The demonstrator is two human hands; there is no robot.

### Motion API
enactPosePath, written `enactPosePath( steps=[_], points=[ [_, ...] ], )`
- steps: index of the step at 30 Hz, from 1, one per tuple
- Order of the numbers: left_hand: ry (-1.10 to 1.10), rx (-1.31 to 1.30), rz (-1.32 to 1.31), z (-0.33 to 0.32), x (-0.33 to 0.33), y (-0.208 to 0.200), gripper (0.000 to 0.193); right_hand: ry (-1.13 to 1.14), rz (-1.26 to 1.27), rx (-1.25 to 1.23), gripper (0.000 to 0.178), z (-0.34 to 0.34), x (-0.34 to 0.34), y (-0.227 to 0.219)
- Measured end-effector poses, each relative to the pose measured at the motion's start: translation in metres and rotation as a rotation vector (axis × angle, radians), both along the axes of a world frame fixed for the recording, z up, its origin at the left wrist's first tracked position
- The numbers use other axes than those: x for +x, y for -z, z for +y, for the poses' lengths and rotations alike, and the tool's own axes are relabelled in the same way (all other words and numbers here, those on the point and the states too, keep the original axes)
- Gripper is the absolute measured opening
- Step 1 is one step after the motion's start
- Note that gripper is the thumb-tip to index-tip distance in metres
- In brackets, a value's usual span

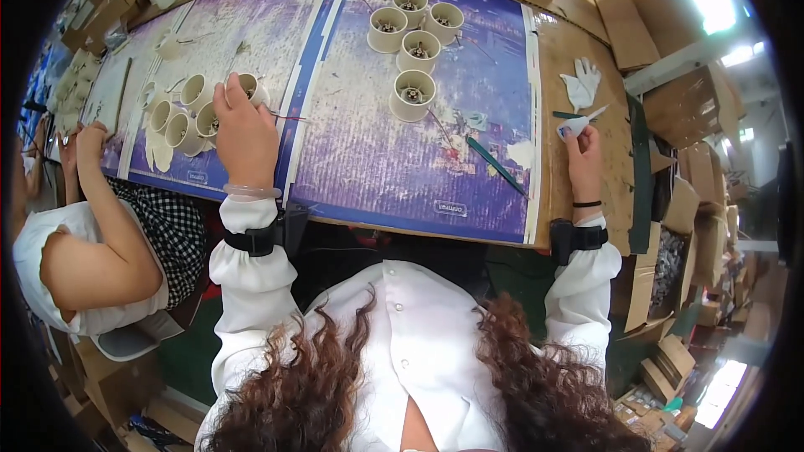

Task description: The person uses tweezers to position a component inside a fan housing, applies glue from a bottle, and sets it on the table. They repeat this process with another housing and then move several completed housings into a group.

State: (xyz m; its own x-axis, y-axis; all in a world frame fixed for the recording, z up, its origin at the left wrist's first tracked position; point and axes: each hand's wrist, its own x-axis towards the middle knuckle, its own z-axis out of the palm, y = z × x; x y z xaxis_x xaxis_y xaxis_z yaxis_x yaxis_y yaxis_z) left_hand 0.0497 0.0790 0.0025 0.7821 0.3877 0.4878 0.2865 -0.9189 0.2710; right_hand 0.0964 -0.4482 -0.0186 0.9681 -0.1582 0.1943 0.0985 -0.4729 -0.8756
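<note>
Your left hand [245,138] curls over a cream cup [260,95] — grip hidden — as your right hand [584,156] pinches a white bottle [573,126] near the worktop's [377,176] right edge; five cups [419,52] stand toward the far edge, completion unclear.

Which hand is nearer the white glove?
Right. The right hand is just below the white glove in the picture; the left hand is far to its left, at the cream cups.
</note>
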Motion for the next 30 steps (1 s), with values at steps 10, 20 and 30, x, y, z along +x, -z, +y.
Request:
enactPosePath(
  steps=[10,20,30],
  points=[
    [0.172,0.007,-0.152,-0.024,-0.022,-0.014,0.062,0.301,-0.27,-0.625,0.031,0.027,-0.039,-0.037],
    [0.702,-0.559,0.016,-0.077,-0.037,-0.023,0.064,-0.417,-0.359,-0.534,0.062,0.221,-0.011,-0.072],
    [0.8,-0.725,0.022,-0.083,-0.048,-0.009,0.072,-0.732,-0.207,-0.441,0.059,0.235,-0.054,-0.076]
  ],
)
